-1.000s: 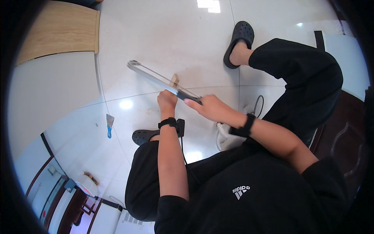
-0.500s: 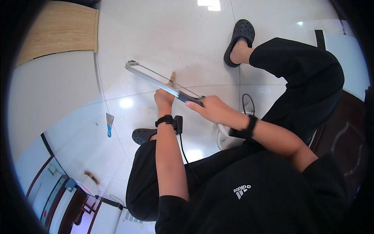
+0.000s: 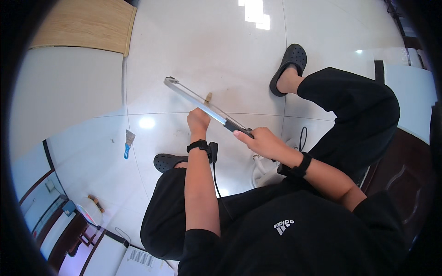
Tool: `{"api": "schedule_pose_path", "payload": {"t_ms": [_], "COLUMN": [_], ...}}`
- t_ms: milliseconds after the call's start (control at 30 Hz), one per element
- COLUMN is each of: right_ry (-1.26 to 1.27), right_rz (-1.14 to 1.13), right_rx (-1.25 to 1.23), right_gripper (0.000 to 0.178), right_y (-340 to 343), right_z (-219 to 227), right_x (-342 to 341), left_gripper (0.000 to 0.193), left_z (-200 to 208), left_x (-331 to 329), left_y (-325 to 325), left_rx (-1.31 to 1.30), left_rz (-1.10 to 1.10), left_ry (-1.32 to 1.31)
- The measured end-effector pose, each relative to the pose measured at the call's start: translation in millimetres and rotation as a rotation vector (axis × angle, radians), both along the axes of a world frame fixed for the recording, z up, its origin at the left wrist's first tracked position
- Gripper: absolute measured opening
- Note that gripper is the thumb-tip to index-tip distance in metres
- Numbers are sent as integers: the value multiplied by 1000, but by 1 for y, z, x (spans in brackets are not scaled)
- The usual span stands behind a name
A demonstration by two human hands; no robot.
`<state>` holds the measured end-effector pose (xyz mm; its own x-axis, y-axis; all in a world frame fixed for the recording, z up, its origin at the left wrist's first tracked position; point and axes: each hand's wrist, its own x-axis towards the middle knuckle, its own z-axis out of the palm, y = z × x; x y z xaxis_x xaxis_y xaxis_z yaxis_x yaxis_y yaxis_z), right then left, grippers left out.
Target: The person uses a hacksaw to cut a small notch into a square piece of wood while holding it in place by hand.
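My right hand (image 3: 266, 141) grips the black handle of a hacksaw (image 3: 195, 100), with fingers wrapped round it. Its silver frame slants up and to the left, and the thin blade runs along the upper right side. Closed round a narrow strip of wood (image 3: 208, 97) is my left hand (image 3: 199, 120); only the strip's far end sticks out past the fist. The saw crosses over the strip just beyond my left knuckles. Whether the blade touches the wood I cannot tell.
A scraper (image 3: 127, 149) with a blue handle lies on the tiled floor at left. Behind it stands a pale cabinet with a wood-grain panel (image 3: 87, 23). A white object (image 3: 264, 172) with a dark cable sits between my legs. Dark carved furniture (image 3: 403, 170) is at right.
The hacksaw and my right hand have shifted right and a little nearer relative to my left hand. My left hand still holds the wood strip. The whole view has shifted slightly.
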<state>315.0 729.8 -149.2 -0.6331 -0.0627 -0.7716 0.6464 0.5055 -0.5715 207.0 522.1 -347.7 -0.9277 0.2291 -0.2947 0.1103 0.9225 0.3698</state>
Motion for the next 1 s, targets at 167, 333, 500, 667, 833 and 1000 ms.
{"api": "schedule_pose_path", "payload": {"t_ms": [167, 333, 500, 667, 833, 1000], "right_ry": [73, 67, 1, -13, -43, -90], "right_rz": [24, 8, -37, -9, -168, -111], "right_rx": [22, 8, 23, 38, -76, -100], "right_gripper": [76, 77, 76, 78, 65, 65], "right_y": [5, 3, -10, -6, -22, -1], "right_z": [-10, -14, -23, -9, -28, -20], "right_x": [4, 6, -16, 1, -25, 4], "left_gripper": [12, 10, 12, 14, 13, 12], "left_z": [3, -1, 2, 6, 8, 10], "left_x": [-1, 5, 6, 6, 4, 11], "left_y": [0, 0, 6, 1, 10, 0], "left_rx": [9, -19, -47, -64, -9, -21], "left_rz": [8, -22, -53, 8, 29, 56], "left_ry": [-20, 2, -23, -67, -99, -95]}}
